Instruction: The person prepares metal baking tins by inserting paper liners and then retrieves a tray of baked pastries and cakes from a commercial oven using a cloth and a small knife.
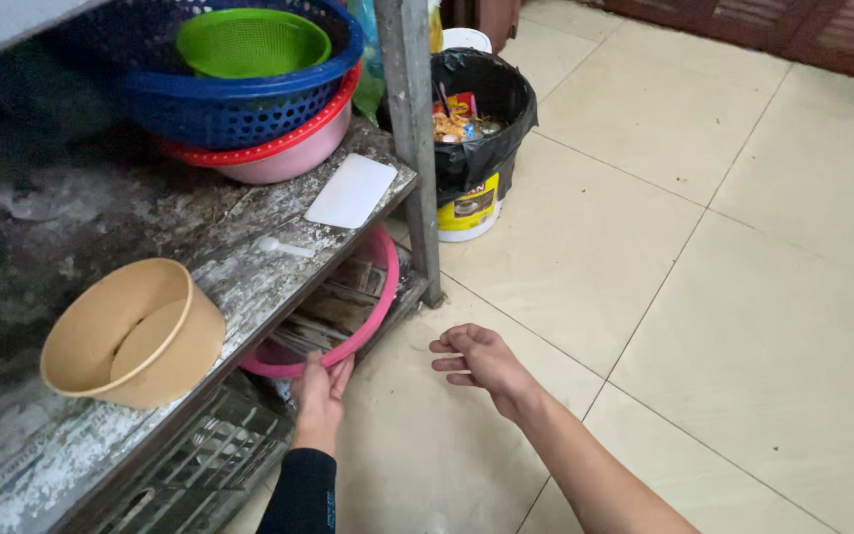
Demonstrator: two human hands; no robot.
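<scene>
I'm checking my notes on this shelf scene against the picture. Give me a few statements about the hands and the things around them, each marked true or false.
1. The left hand grips the rim of the pink basin on the lower shelf. True.
2. The right hand holds the white lid. False: it is empty, over the floor tiles; the lid lies on the upper shelf.
3. The tan bowl lies tipped on its side. True.
4. The green basket sits at the bottom of the stack. False: it is on top, inside the blue basket.
5. The bin is lined with a black bag. True.
</scene>
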